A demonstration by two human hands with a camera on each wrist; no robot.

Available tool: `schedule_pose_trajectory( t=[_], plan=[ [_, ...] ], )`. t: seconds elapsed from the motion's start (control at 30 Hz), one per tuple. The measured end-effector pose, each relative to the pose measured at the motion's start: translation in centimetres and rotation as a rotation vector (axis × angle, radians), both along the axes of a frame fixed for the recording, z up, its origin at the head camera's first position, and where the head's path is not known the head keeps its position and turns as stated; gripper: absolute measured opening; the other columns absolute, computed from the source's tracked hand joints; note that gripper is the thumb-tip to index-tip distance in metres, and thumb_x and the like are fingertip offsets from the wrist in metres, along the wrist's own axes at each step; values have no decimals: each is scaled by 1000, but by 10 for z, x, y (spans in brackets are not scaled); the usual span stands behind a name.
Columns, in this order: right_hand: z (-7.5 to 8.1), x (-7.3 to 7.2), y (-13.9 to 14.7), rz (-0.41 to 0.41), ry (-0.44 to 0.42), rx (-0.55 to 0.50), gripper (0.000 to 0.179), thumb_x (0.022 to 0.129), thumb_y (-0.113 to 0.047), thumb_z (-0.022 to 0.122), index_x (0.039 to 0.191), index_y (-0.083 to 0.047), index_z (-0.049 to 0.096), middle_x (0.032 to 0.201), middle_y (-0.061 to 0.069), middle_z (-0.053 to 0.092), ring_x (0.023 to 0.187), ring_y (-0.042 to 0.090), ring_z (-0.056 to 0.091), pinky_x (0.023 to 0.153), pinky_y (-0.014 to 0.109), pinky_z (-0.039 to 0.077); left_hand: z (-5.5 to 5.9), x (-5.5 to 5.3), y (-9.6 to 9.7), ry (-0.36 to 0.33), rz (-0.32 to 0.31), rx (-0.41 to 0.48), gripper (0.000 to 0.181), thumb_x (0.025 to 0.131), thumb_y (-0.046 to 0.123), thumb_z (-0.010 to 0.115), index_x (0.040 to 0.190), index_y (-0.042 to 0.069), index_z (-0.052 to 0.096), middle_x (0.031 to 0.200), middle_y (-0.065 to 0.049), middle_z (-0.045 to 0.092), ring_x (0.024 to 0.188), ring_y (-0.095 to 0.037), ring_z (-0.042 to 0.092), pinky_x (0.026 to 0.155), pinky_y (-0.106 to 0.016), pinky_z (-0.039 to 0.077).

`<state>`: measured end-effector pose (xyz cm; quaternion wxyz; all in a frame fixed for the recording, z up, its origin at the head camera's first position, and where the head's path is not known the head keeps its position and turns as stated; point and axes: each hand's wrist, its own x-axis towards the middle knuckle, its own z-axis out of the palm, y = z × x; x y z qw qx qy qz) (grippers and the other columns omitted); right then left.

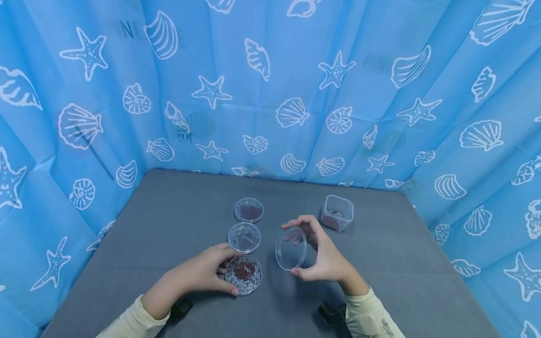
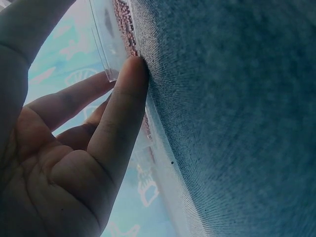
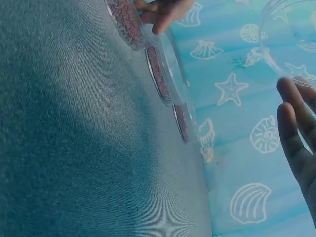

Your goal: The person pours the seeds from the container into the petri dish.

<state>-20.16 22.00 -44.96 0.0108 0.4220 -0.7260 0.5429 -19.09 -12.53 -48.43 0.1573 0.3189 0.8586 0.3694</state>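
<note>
Nearest to me on the grey table is a petri dish (image 1: pixel 249 280) with small dark red-brown granules heaped in it and scattered over its bottom. My left hand (image 1: pixel 207 271) holds this dish by its side, thumb at the near edge and fingers at the far left. In the left wrist view the left hand (image 2: pixel 84 143) has fingertips against the clear dish wall (image 2: pixel 106 44). My right hand (image 1: pixel 323 256) pinches a clear round lid (image 1: pixel 290 249) by its rim, raised and tilted on edge to the right of the dish. The right wrist view shows the lid (image 3: pixel 269 55) only in part.
Behind the near dish stand a middle petri dish (image 1: pixel 244 238) and a far one (image 1: pixel 249 210), both holding dark reddish granules. A clear square tub (image 1: pixel 337 213) with reddish contents is at the back right. A blue shell-print curtain (image 1: pixel 270 94) surrounds the table (image 1: pixel 177 206).
</note>
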Motion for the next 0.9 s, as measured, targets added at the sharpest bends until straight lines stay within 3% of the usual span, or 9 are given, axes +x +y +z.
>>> schedule_pose_trajectory(
  t=[0.2, 0.3, 0.43, 0.6, 0.73, 0.9],
  plan=[
    [-2, 1, -8, -93, 13, 183, 94, 69, -13, 94, 151, -16, 49, 143, 4, 61, 123, 28, 63, 99, 41, 61, -2, -1, -1, 10, 2, 1, 86, 76, 45, 96, 145, 7, 61, 130, -6, 61, 109, -17, 62, 87, -19, 62],
    [-2, 1, -14, -85, 22, 266, 92, 72, -21, 95, 153, -26, 51, 142, -2, 60, 123, 25, 63, 97, 47, 63, -2, -1, -2, 1, 5, 2, 86, 76, 44, 96, 145, 7, 61, 130, -6, 61, 109, -16, 62, 86, -19, 62],
    [-2, 0, -23, -71, 28, 365, 91, 75, -32, 95, 155, -32, 51, 139, -1, 60, 117, 25, 64, 94, 45, 63, -1, -1, -1, -11, 5, 6, 87, 77, 44, 96, 147, 7, 60, 134, -7, 61, 112, -18, 63, 88, -20, 62],
    [-2, 1, -38, -79, 19, 510, 91, 76, -37, 95, 155, -24, 52, 145, 3, 64, 123, 24, 66, 103, 45, 60, -1, -1, -2, -17, 4, 13, 87, 77, 43, 96, 148, 7, 59, 137, -9, 60, 114, -19, 63, 90, -20, 62],
    [-4, 0, -46, -72, 47, 603, 80, 75, -35, 94, 145, -14, 61, 148, 5, 63, 135, 22, 60, 115, 47, 53, -1, -1, -3, -13, -5, 27, 86, 78, 42, 96, 148, 8, 59, 137, -8, 59, 112, -19, 63, 89, -19, 62],
    [-4, 0, -56, -11, 23, 670, 73, 77, -33, 94, 141, -15, 65, 156, 8, 57, 146, 24, 51, 122, 48, 47, -1, -2, -4, -13, -11, 33, 87, 78, 41, 96, 149, 9, 59, 137, -8, 59, 110, -18, 62, 89, -19, 61]
  ],
)
